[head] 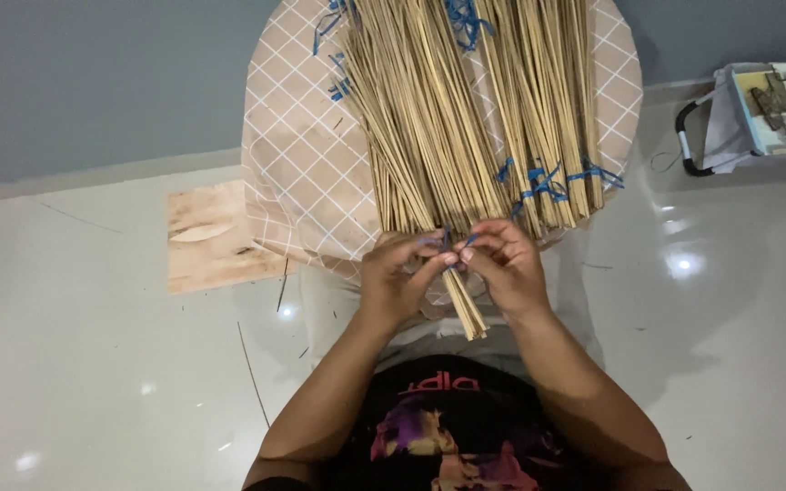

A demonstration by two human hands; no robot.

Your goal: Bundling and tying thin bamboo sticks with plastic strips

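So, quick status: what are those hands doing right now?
Left hand and right hand pinching blue string around thin stick bundle. More sticks behind. Nothing blocking.

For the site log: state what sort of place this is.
Probably a home craft spot, on the floor: glossy floor tiles, a low round table heaped with thin bamboo sticks, both hands tying a bundle.

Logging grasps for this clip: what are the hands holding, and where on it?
Both hands, left hand and right hand, pinch a blue string by its ends around a thin stick bundle.
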